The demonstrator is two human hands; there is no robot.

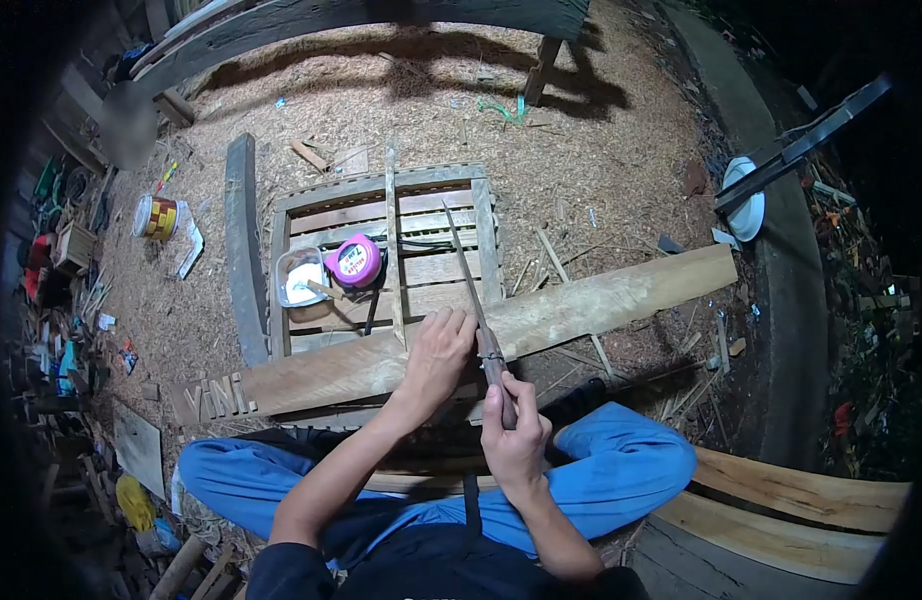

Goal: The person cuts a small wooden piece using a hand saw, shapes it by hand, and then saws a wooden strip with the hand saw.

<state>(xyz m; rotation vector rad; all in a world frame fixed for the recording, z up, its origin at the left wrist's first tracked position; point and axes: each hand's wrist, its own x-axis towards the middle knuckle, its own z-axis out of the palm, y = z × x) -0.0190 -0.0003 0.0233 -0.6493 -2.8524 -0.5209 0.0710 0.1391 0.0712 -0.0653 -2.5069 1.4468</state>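
Note:
My right hand [516, 430] is closed round the wooden handle of a long, narrow blade [463, 262], which points forward, away from me. Beside it, my left hand [443, 348] has its fingers curled at the near end of a thin wooden strip [392, 230]; whether they grip the strip cannot be made out. Both hands are over a long plank [621, 303] lying across in front of me. Small wood pieces [219, 396] stand on the plank's left end. Beyond it, a slatted wooden frame [484, 215] bears a pink tape measure [356, 261] and a clear tub [284, 262] with white contents.
A grey beam [243, 240] lies left of the slatted frame, with a yellow-and-red container [155, 218] further left. A heavy timber bench [361, 22] spans the far side. A white basin [746, 200] is at right. Boards [781, 500] lie at lower right; wood shavings cover the ground.

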